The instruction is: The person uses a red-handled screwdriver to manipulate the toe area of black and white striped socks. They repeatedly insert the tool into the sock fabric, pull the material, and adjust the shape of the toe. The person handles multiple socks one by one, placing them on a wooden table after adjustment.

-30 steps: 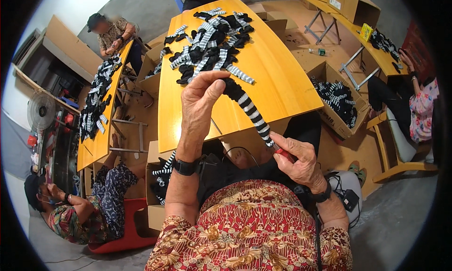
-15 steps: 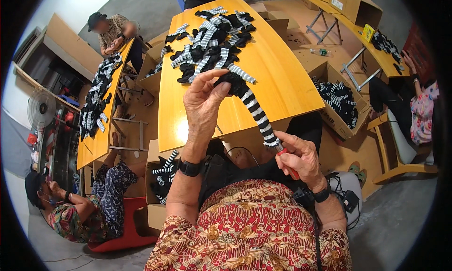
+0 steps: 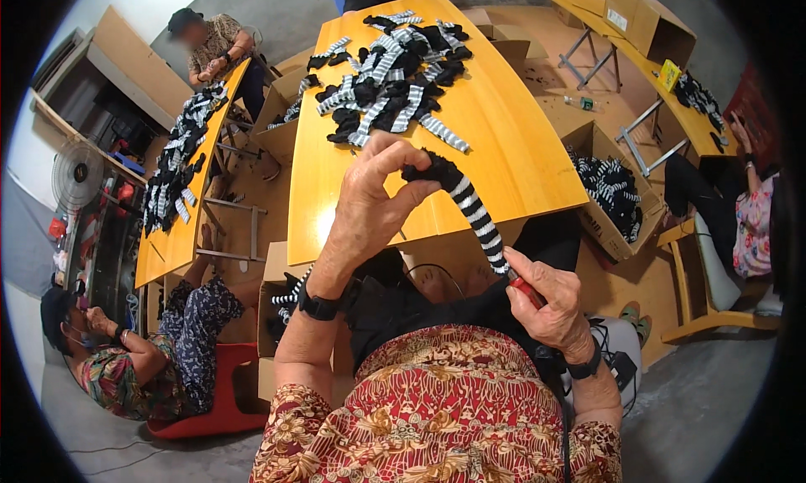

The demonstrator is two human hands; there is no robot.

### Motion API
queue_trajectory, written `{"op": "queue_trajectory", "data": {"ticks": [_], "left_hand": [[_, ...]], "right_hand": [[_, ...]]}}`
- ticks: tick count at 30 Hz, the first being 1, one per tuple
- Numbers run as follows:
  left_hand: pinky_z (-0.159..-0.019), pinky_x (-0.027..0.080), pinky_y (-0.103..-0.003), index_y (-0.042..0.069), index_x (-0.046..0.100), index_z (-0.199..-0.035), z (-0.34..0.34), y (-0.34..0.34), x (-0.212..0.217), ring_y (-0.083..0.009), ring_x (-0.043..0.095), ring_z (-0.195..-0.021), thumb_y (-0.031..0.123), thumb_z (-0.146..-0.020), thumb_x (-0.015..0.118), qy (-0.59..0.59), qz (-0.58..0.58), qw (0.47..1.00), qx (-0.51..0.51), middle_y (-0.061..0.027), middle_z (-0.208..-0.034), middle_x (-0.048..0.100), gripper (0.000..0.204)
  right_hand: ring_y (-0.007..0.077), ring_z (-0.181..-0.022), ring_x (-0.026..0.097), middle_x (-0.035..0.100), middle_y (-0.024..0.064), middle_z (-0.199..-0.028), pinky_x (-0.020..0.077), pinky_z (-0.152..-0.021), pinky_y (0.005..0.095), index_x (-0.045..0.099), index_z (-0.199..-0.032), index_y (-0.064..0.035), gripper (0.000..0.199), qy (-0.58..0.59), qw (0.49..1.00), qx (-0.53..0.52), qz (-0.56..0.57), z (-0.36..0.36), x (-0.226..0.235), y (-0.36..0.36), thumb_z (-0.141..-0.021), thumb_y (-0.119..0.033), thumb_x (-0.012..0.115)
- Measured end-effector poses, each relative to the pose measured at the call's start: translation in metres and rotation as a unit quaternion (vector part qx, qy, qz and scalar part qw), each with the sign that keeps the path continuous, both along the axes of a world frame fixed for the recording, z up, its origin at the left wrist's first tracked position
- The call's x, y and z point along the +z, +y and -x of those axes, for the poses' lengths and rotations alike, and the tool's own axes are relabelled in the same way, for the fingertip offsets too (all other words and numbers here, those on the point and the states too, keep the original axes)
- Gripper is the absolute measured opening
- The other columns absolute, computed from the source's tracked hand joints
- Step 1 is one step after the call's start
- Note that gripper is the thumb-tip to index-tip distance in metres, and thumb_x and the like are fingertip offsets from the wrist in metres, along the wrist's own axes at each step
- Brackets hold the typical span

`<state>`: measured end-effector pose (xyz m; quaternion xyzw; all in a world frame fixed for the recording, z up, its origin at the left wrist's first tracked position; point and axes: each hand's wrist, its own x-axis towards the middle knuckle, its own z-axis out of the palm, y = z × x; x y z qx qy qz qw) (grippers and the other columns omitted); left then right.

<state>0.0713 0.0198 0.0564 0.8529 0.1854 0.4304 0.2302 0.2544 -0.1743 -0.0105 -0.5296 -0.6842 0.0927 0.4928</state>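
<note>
- At far left, a yellow side table (image 3: 155,263) bears a long heap of striped knits (image 3: 172,168); two co-workers sit beside it.
- Below the main table's left edge, an open carton (image 3: 266,384) holds black-and-white pieces, partly hidden behind the left forearm.
- The left hand (image 3: 378,199) is raised over the main table's near edge, thumb and forefinger pinched together on the black end of the striped knit piece.
- Behind it, the main table (image 3: 525,168) carries a large pile of knits (image 3: 395,76), mostly grey-and-white with black ends. None of it is being touched, so plenty seems left here.
- The striped knit piece (image 3: 480,220) is between the hands, arching down to the right from its black end to a white edge. Its crisp black-and-white bands resemble those in the cartons more than the pile; work on it looks well along but unfinished, since both hands are engaged.
- The right hand (image 3: 552,305) is closed around a red-handled tool (image 3: 526,292) at that white edge; whether its tip is inside cannot be told.
- Further right, another carton (image 3: 606,238) is well stocked with black-and-white pieces, perhaps finished ones, though that is uncertain.
</note>
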Motion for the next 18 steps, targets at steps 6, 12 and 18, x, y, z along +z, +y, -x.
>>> {"op": "queue_trajectory", "data": {"ticks": [6, 12, 18], "left_hand": [[-0.076, 0.047, -0.025, 0.000, 0.062, -0.091, 0.005, 0.010, -0.026, -0.0107, 0.056, -0.082, 0.003, -0.083, 0.071, -0.164, 0.179, 0.967, -0.075, -0.0026, -0.090, 0.058, 0.012], [-0.072, 0.050, -0.022, -0.001, 0.064, -0.096, 0.005, 0.003, -0.028, -0.0084, 0.060, -0.079, 0.006, -0.086, 0.070, -0.210, 0.343, 0.909, -0.108, -0.0023, -0.088, 0.064, 0.013], [-0.065, 0.050, -0.023, -0.001, 0.062, -0.098, -0.001, -0.007, -0.028, -0.0078, 0.059, -0.072, 0.003, -0.085, 0.071, -0.198, 0.258, 0.943, -0.073, -0.0023, -0.083, 0.063, 0.016]], "right_hand": [[0.0149, -0.059, 0.060, 0.067, 0.0126, -0.080, 0.0492, -0.059, 0.0266, 0.060, -0.124, -0.0008, 0.050, 0.049, 0.996, 0.042, 0.063, -0.006, 0.004, 0.003, -0.074, 0.004, 0.063], [0.0092, -0.060, 0.057, 0.064, 0.0058, -0.076, 0.0474, -0.057, 0.0226, 0.061, -0.124, -0.0017, 0.049, 0.126, 0.985, 0.097, 0.061, -0.015, -0.012, 0.007, -0.075, 0.001, 0.063], [0.0069, -0.052, 0.051, 0.061, 0.0065, -0.070, 0.0419, -0.048, 0.0192, 0.055, -0.130, -0.0020, 0.045, 0.445, 0.864, 0.176, 0.158, -0.001, -0.022, 0.001, -0.085, -0.005, 0.057]]}}
